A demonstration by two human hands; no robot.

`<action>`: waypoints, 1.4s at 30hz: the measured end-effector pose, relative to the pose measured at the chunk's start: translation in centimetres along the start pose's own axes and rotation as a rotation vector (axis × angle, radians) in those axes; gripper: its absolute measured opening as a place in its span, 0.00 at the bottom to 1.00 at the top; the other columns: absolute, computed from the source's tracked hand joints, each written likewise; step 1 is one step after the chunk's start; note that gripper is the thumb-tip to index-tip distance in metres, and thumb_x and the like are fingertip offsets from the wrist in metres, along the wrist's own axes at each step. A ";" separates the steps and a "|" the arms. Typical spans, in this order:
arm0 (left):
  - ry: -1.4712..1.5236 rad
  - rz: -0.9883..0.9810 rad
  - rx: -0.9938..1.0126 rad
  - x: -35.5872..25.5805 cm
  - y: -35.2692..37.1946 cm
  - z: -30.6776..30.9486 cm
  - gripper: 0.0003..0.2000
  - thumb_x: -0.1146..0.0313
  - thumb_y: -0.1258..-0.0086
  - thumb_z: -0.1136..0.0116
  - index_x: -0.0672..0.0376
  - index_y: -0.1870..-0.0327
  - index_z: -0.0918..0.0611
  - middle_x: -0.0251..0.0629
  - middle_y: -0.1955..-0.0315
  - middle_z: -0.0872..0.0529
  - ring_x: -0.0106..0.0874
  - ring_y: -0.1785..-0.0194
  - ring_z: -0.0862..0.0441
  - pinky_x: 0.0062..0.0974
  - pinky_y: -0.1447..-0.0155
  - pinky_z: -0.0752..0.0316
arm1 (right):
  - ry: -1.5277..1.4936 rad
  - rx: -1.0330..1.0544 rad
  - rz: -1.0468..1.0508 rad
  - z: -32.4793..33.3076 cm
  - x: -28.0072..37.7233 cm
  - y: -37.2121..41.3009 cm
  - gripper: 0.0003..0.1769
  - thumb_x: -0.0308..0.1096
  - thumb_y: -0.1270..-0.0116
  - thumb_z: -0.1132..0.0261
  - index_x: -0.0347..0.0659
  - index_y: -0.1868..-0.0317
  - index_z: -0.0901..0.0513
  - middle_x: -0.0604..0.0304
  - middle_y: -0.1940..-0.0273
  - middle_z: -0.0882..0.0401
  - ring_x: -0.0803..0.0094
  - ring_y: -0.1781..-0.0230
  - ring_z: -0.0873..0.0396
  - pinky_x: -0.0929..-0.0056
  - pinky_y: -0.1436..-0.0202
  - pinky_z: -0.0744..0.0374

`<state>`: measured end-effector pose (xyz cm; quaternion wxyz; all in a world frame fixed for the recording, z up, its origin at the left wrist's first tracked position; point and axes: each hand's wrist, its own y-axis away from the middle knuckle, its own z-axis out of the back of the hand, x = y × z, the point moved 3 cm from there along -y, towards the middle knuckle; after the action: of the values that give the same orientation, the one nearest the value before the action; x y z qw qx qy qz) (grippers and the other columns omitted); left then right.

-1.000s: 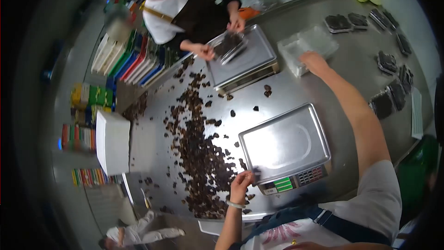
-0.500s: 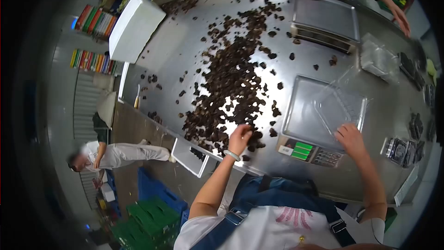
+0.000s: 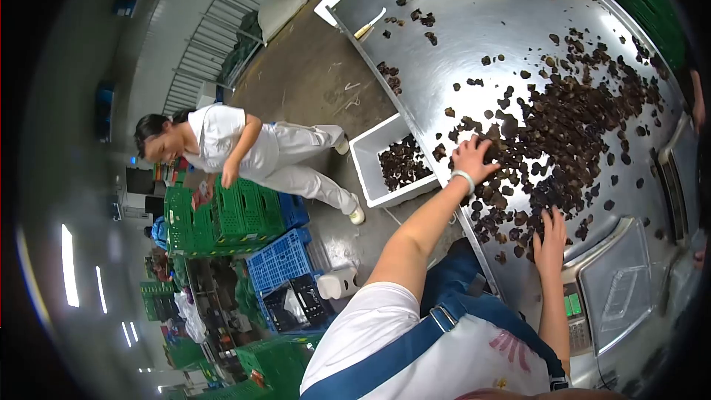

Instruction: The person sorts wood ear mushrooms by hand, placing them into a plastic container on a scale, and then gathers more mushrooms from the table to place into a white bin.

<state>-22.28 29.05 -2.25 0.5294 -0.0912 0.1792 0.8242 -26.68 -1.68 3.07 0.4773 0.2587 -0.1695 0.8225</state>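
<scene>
A loose heap of dark brown, crinkled pieces, like wood ear mushrooms [image 3: 574, 122], is spread over the steel table [image 3: 437, 52]. At the heap's near left edge, my left hand [image 3: 475, 161], with a pale bangle on the wrist, lies with fingers spread on or just above some pieces. My right hand [image 3: 549, 243] is at the heap's near side, fingers stretched out and apart, touching or just over the pieces. To its right stands a digital scale [image 3: 580, 318] with a clear plastic tray [image 3: 621, 295] on it. Neither hand visibly holds anything.
A white foam box [image 3: 365, 159] with dark pieces inside stands below the table's left edge. A yellow-handled knife [image 3: 364, 31] lies near that edge. Beyond are a person [image 3: 252, 144] in white, green crates [image 3: 222, 211] and a blue pallet [image 3: 280, 261]. A second scale [image 3: 672, 181] is at right.
The view has swung left. My right hand has left the clear tray on the scale and come to the heap. My left hand's fingers, bunched before, are now spread.
</scene>
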 end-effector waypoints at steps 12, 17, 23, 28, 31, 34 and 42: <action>-0.164 -0.959 0.074 -3.0 -1.0 -2.0 0.32 0.46 0.39 0.33 0.36 0.31 0.25 0.41 0.25 0.35 0.52 0.24 0.42 0.56 0.28 0.45 | 0.329 0.125 0.316 -7.0 -2.4 -9.5 0.45 0.54 0.41 0.29 0.47 0.26 0.32 0.57 0.24 0.40 0.54 0.22 0.46 0.55 0.23 0.37; -0.074 -0.729 -0.097 -9.1 -14.6 -1.0 0.31 0.50 0.33 0.35 0.39 0.28 0.28 0.47 0.24 0.38 0.57 0.23 0.47 0.61 0.24 0.52 | 0.469 -0.169 0.073 -2.0 -7.6 -23.0 0.36 0.49 0.41 0.30 0.49 0.32 0.25 0.51 0.26 0.36 0.50 0.24 0.43 0.40 0.22 0.47; -0.010 -0.656 0.059 -11.9 -19.2 -4.0 0.32 0.50 0.39 0.31 0.40 0.32 0.24 0.47 0.26 0.37 0.56 0.24 0.45 0.59 0.26 0.49 | 0.341 -0.113 -0.101 -1.8 -9.7 -24.9 0.39 0.52 0.46 0.27 0.48 0.35 0.24 0.48 0.28 0.36 0.43 0.25 0.42 0.42 0.25 0.41; -0.003 -1.136 0.228 -8.0 -9.3 -0.3 0.29 0.62 0.52 0.27 0.48 0.44 0.20 0.41 0.33 0.29 0.49 0.32 0.34 0.55 0.30 0.39 | 0.218 -0.040 0.217 -4.5 -3.4 -14.0 0.23 0.38 0.43 0.30 0.50 0.46 0.21 0.59 0.37 0.28 0.54 0.38 0.30 0.53 0.40 0.27; -0.083 -1.200 0.267 -3.3 -5.6 -0.2 0.28 0.61 0.52 0.26 0.45 0.44 0.19 0.39 0.34 0.28 0.46 0.33 0.33 0.53 0.32 0.40 | 0.297 -0.006 0.209 -6.0 -2.2 -8.0 0.22 0.38 0.43 0.31 0.54 0.46 0.21 0.62 0.33 0.30 0.58 0.37 0.31 0.54 0.38 0.29; -0.134 -1.022 0.200 -1.9 -7.6 0.1 0.30 0.58 0.53 0.25 0.41 0.42 0.18 0.39 0.32 0.29 0.48 0.31 0.35 0.54 0.31 0.43 | 0.337 -0.057 0.164 -5.9 -3.2 -8.2 0.27 0.40 0.45 0.29 0.55 0.43 0.21 0.60 0.32 0.31 0.58 0.35 0.33 0.53 0.34 0.32; 0.033 -0.851 0.208 -5.1 -10.6 -1.3 0.25 0.62 0.42 0.27 0.50 0.41 0.19 0.45 0.41 0.24 0.49 0.41 0.26 0.45 0.39 0.27 | 0.239 0.079 0.096 -4.8 -3.8 -16.5 0.24 0.43 0.41 0.29 0.49 0.45 0.21 0.60 0.41 0.26 0.62 0.47 0.24 0.61 0.50 0.19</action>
<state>-10.54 28.25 -3.77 0.8253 -0.1164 0.2161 0.5085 -11.99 6.22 -2.47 0.4436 0.1690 -0.0908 0.8755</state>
